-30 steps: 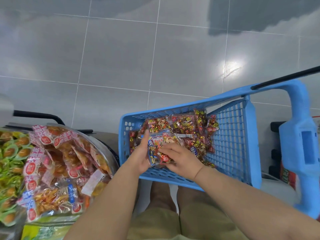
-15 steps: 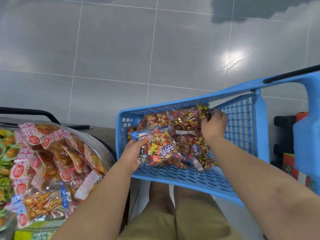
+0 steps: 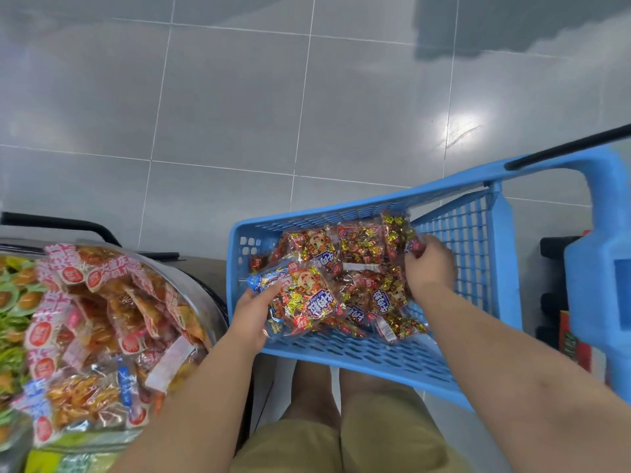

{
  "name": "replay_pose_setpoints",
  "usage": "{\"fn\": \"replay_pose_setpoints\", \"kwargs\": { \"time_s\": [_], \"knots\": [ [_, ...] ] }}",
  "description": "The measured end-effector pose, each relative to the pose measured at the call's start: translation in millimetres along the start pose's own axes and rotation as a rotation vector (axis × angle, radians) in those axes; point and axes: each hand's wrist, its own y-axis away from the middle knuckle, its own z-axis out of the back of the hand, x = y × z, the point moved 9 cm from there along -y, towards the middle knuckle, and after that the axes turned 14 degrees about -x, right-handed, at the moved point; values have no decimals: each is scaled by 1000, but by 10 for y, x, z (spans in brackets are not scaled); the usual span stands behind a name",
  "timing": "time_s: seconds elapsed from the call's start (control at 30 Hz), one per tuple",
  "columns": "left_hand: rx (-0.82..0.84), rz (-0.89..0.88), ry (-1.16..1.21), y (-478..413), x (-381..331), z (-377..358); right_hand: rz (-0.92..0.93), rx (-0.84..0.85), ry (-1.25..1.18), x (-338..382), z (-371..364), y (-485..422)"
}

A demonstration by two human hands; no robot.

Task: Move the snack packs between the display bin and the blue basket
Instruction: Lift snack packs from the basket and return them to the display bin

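Note:
A blue basket tilts toward me at centre right, with several clear snack packs of red and gold sweets inside. My left hand grips one of these snack packs by its left edge at the basket's near left corner. My right hand reaches deeper in, fingers curled round another pack that leans against the far right wall. The round metal display bin at lower left is heaped with orange snack packs.
Green-wrapped snacks fill the bin's left part. The basket's blue handle frame rises at the right, with black shelving and a red box behind it. Grey floor tiles lie beyond. My legs stand below the basket.
My right hand left the pack near my left hand and moved to the basket's far right, closing on another pack. My left hand kept its pack and lifted it slightly.

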Motion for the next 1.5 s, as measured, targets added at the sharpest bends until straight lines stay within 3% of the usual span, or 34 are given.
{"fn": "replay_pose_setpoints", "kwargs": {
  "time_s": [0.13,0.23,0.43,0.6,0.7,0.97,1.17,1.3,1.4,1.5],
  "knots": [
    [-31,-23,6,203,14,76,-128,-26,-481,-29,302,310],
    [-44,-57,46,438,31,139,-277,112,-778,-62,465,498],
    [-93,-157,249,1084,78,377,-556,823,-1213,435,596,1117],
    [-188,-275,423,1619,192,841,-587,1347,-1174,917,759,1921],
    [-282,-346,539,1933,333,1282,-444,1519,-980,1146,812,2473],
    [-542,-402,845,2531,1085,2668,72,1764,-563,1673,763,4093],
    [-668,-365,948,2666,1865,3758,558,1628,-163,1772,646,5337],
    [-683,-340,1043,2849,2236,4505,1183,1308,-124,2073,730,6180],
    [-591,-342,1158,2886,2388,4925,1351,1225,-216,2237,745,6853],
    [-499,-343,1234,2898,2419,5193,1497,1233,-127,2256,661,7456]
  ]
}}
